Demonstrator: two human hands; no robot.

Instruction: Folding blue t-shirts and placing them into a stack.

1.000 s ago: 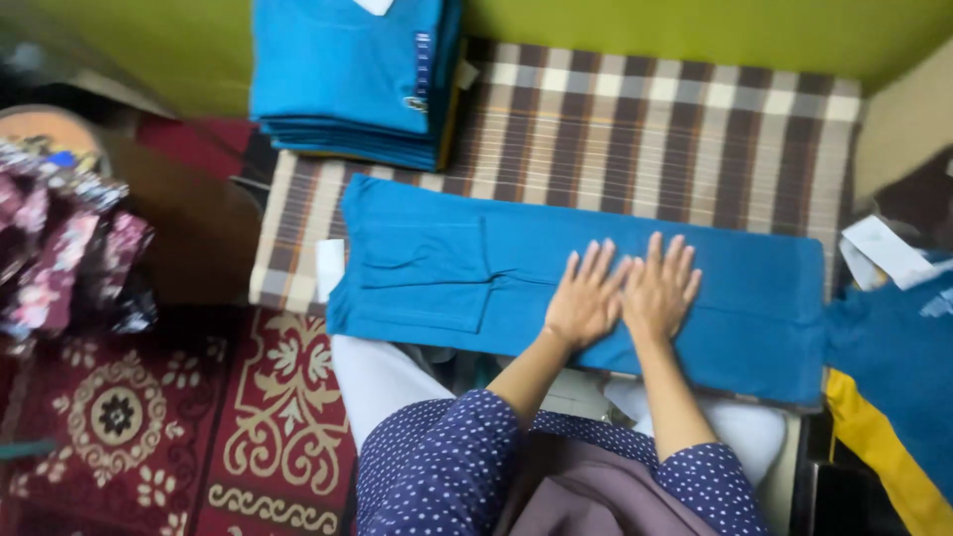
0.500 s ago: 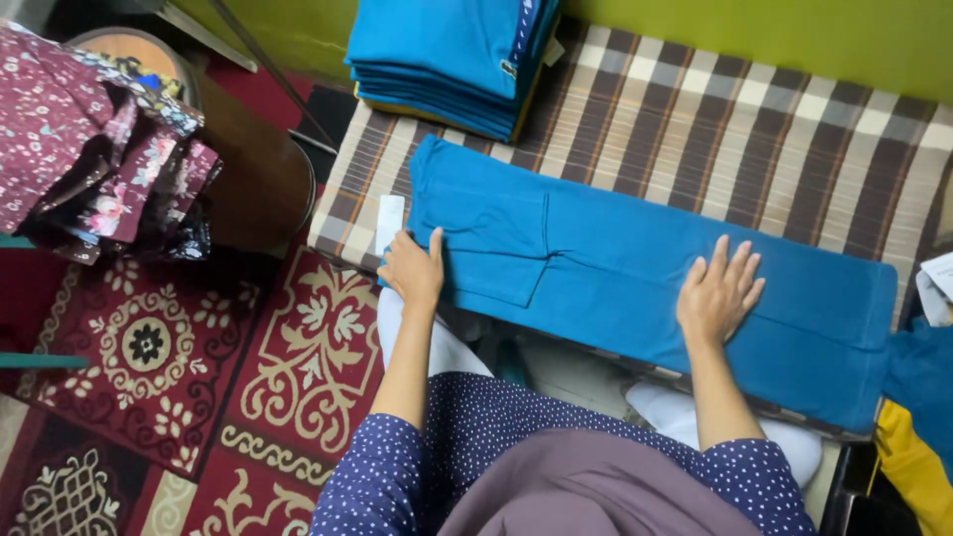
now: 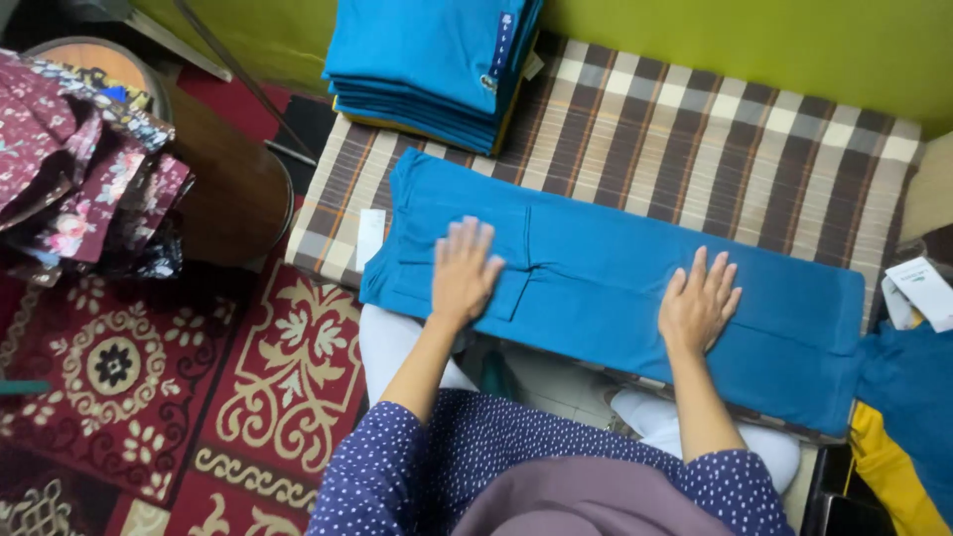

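A blue garment (image 3: 606, 273) lies folded lengthwise and flat across a brown-and-cream checked cushion (image 3: 715, 149). My left hand (image 3: 463, 270) presses flat on the garment's left part, fingers spread, beside a small white tag (image 3: 370, 236). My right hand (image 3: 699, 306) rests flat on its right part, fingers apart. Neither hand grips anything. A stack of folded blue garments (image 3: 427, 65) sits at the cushion's far left corner.
A round dark wooden table (image 3: 223, 184) stands to the left, with floral maroon fabrics (image 3: 79, 169) piled beside it. A red patterned rug (image 3: 149, 397) covers the floor. More blue and yellow cloth (image 3: 893, 437) and a white paper tag (image 3: 923, 288) lie at the right.
My hands moved apart from the garment's middle, the left sliding toward its left end and the right staying right of centre. The view also shifted leftward and then closer.
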